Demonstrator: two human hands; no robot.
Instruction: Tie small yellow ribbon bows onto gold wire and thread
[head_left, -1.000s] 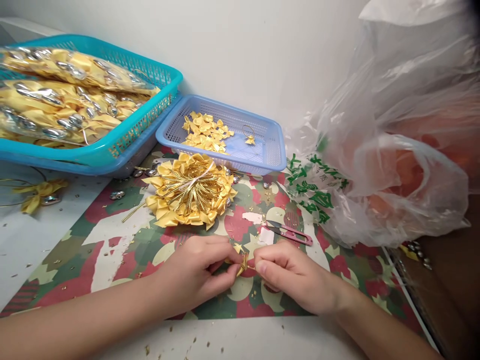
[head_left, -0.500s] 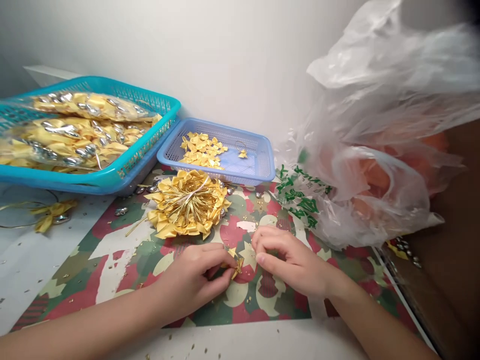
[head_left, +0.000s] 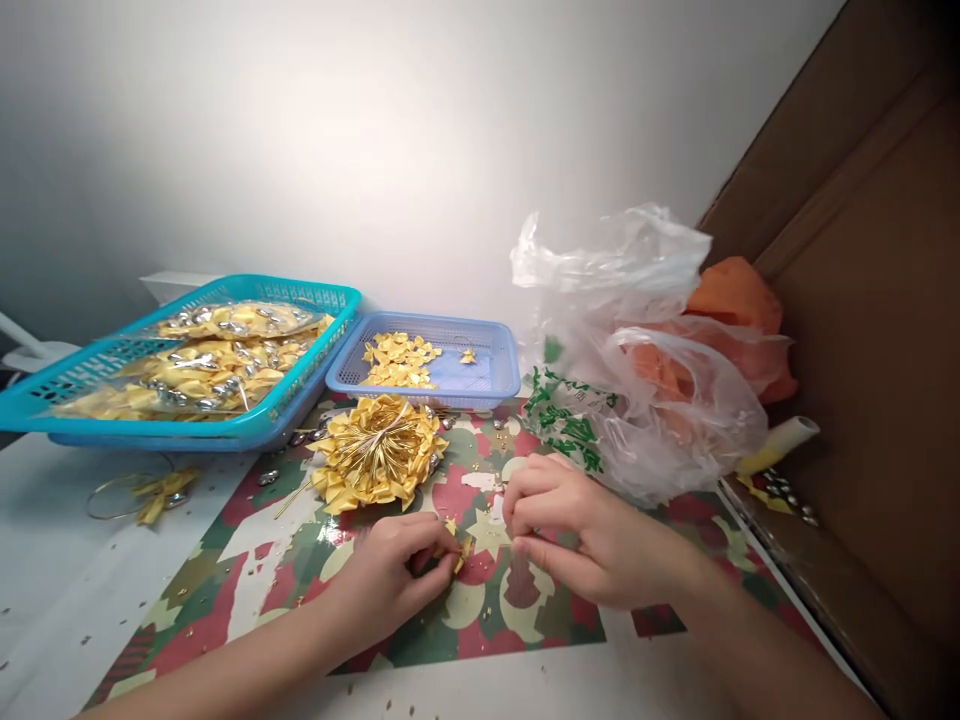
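Observation:
Between thumb and forefinger, my left hand [head_left: 401, 570] pinches a small gold ribbon bow [head_left: 463, 552] just above the patterned paper. My right hand [head_left: 581, 530] hovers a little to its right, fingers curled and the thumb close to the forefinger. What lies between those fingertips, if anything, is too small to make out. Behind both hands sits a round bundle of gold bows [head_left: 379, 452], its gold cords gathered in the middle by a pale tie. Loose gold bows [head_left: 401, 360] fill the left part of a blue basket [head_left: 480, 398].
A turquoise basket [head_left: 285, 400] at the left holds clear bags of gold bows with silver bells. Crumpled plastic bags [head_left: 675, 400] stand at the right, beside a cardboard wall [head_left: 862, 350]. Silver bells [head_left: 268, 477] and gold specks dot the paper; a looped bow [head_left: 161, 495] lies left.
The camera view has shifted, showing more wall and cardboard. My left hand keeps its pinch on the bow; the right hand stays beside it with fingers curled.

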